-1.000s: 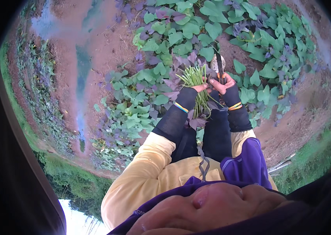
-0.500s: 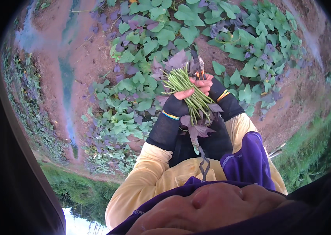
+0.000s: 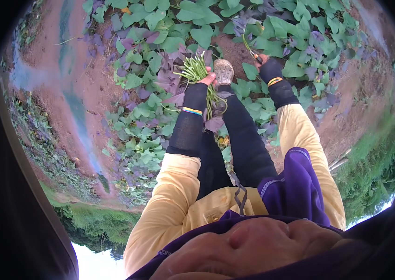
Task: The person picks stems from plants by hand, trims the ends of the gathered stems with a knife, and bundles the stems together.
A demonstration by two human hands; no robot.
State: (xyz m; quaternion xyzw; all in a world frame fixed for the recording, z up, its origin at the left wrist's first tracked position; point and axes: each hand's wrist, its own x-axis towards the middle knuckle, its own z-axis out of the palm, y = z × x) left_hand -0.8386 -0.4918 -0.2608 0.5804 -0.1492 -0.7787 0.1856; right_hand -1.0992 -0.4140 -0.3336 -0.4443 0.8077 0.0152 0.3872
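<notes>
My left hand (image 3: 209, 77) is closed round a bundle of cut green stems (image 3: 192, 69). Purple leaves (image 3: 215, 123) hang from the bundle's lower end, over my leg. Off to the right, my right hand (image 3: 263, 59) is wrapped round small pruning shears (image 3: 257, 57) with orange on them; their blades are hard to make out. A thin curved green stem (image 3: 246, 43) runs up from the shears toward the leafy vines (image 3: 281, 35). Black sleeves cover both wrists, with coloured bands round them.
My shoe (image 3: 223, 71) stands on bare soil between the vines, just right of the bundle. Heart-shaped green and purple leaves spread on both sides. A reddish dirt strip (image 3: 50, 95) with a bluish streak lies left; grass (image 3: 365, 163) grows at the right.
My hands were together at the bundle and are now apart. The right has reached out right and forward with the shears; the left has shifted left with the bundle, uncovering my shoe.
</notes>
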